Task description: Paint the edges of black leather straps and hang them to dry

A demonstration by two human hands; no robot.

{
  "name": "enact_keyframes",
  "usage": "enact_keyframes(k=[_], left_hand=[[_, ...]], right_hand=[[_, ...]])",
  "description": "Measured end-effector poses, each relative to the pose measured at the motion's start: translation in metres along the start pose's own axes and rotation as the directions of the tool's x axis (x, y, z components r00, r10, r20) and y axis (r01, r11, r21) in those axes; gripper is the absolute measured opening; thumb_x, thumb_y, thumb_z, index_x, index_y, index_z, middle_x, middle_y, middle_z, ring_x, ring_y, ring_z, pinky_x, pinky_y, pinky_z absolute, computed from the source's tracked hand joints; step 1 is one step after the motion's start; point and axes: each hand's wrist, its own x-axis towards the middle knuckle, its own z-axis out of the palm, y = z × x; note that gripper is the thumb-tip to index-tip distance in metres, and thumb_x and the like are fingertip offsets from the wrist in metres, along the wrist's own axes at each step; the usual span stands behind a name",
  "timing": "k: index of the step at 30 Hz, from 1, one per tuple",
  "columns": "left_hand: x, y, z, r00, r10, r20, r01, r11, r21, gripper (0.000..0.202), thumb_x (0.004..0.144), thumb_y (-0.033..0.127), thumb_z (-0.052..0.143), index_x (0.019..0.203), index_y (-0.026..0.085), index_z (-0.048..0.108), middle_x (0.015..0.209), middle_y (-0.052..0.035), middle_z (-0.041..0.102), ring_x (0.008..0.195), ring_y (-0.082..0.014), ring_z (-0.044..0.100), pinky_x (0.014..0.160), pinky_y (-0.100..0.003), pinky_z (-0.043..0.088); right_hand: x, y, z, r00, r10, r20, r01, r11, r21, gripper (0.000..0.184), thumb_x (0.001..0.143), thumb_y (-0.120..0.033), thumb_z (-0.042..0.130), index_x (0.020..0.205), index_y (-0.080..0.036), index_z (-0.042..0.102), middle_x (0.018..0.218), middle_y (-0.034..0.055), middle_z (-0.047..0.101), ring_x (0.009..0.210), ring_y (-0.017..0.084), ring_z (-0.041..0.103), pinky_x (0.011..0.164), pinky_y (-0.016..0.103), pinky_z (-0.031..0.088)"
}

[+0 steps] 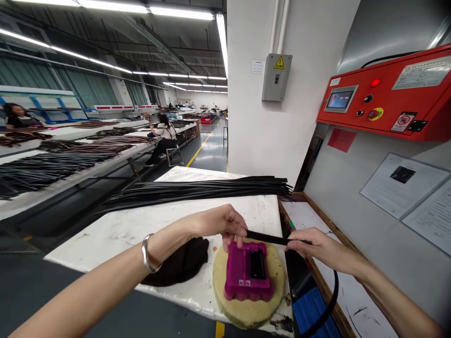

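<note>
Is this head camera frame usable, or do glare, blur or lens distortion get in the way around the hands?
Head view: the left hand and right hand look reasonably sharp, with no heavy shadow over them; the ceiling strip lights glare at the top, the wide lens bows the frame's edges, and the distant seated person's head is pixelated.

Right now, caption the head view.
Left hand and right hand hold a black strap above a magenta holder on a round yellow pad.
</note>
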Motion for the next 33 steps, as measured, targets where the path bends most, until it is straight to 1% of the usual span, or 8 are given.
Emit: enact_keyframes(k=[3,6,8,11,15,17,25,33], left_hand=[[-0.011,-0.019,0.020,0.996,0.000,-0.084,-0.009,0.994,-0.106,0.036,0.082,0.049,0.071,0.087,0.013,0.068,0.081,-0.0063,0.072,0.056,-0.0130,0.062,0.056,-0.024,0.053],[-0.016,-0.030,0.043,0.984,0.037,-0.172,-0.061,0.989,-0.135,0.033,0.088,0.046,0.066,0.098,0.014,0.064,0.084,-0.0079,0.073,0.064,-0.0159,0.065,0.062,-0.027,0.054],[-0.019,-0.034,0.054,0.973,0.045,-0.226,-0.072,0.991,-0.115,0.028,0.091,0.042,0.062,0.097,0.015,0.063,0.085,-0.0079,0.073,0.070,-0.0175,0.066,0.065,-0.029,0.053],[-0.023,-0.041,0.066,0.932,0.068,-0.355,-0.044,0.996,0.075,0.022,0.093,0.036,0.059,0.089,0.016,0.065,0.086,-0.0051,0.070,0.076,-0.0180,0.062,0.068,-0.029,0.048],[-0.022,-0.049,0.077,0.813,0.239,-0.531,0.025,0.897,0.442,0.013,0.091,0.025,0.065,0.079,0.019,0.067,0.086,-0.0017,0.064,0.090,-0.0200,0.053,0.079,-0.031,0.041],[-0.021,-0.052,0.082,0.793,0.291,-0.536,0.034,0.856,0.515,0.010,0.091,0.021,0.066,0.080,0.020,0.065,0.089,-0.0015,0.063,0.095,-0.0208,0.049,0.082,-0.033,0.040],[-0.022,-0.056,0.091,0.791,0.383,-0.477,0.046,0.741,0.670,0.013,0.096,0.017,0.057,0.083,0.018,0.058,0.095,-0.0026,0.056,0.095,-0.0211,0.042,0.083,-0.038,0.037],[-0.016,-0.056,0.093,0.801,0.408,-0.437,0.020,0.713,0.701,0.015,0.097,0.017,0.054,0.083,0.018,0.059,0.097,-0.0050,0.055,0.095,-0.0223,0.040,0.082,-0.039,0.038]], right_hand=[[0.001,0.001,0.016,0.998,0.013,0.065,-0.017,0.998,0.061,0.041,0.100,-0.051,0.045,0.085,-0.021,0.068,0.067,-0.0013,0.058,0.056,0.012,0.047,0.052,0.024,0.033],[0.005,-0.008,0.038,0.999,-0.039,0.029,0.038,0.998,0.053,0.033,0.102,-0.047,0.043,0.096,-0.022,0.064,0.075,-0.0020,0.061,0.060,0.012,0.052,0.058,0.024,0.036],[0.005,-0.011,0.048,0.996,-0.085,-0.005,0.084,0.996,-0.020,0.031,0.104,-0.042,0.041,0.092,-0.022,0.062,0.075,-0.0028,0.060,0.065,0.012,0.054,0.062,0.025,0.036],[0.001,-0.006,0.057,0.994,-0.111,-0.005,0.111,0.991,-0.080,0.031,0.105,-0.039,0.039,0.090,-0.023,0.061,0.073,-0.0035,0.058,0.065,0.012,0.054,0.062,0.026,0.035],[-0.003,0.008,0.066,0.986,-0.162,-0.046,0.149,0.966,-0.211,0.027,0.105,-0.036,0.039,0.101,-0.023,0.062,0.084,-0.0007,0.065,0.075,0.016,0.063,0.064,0.028,0.037],[-0.003,0.014,0.070,0.976,-0.205,-0.078,0.175,0.943,-0.282,0.026,0.105,-0.034,0.039,0.103,-0.022,0.062,0.085,0.0006,0.067,0.076,0.018,0.065,0.064,0.029,0.038],[-0.004,0.027,0.083,0.935,-0.325,-0.139,0.249,0.885,-0.392,0.023,0.105,-0.029,0.039,0.101,-0.021,0.061,0.088,0.0005,0.071,0.078,0.018,0.071,0.061,0.029,0.040],[-0.011,0.024,0.077,0.953,-0.279,-0.119,0.212,0.894,-0.393,0.028,0.106,-0.029,0.036,0.093,-0.021,0.060,0.075,-0.0004,0.063,0.066,0.016,0.065,0.055,0.029,0.037]])
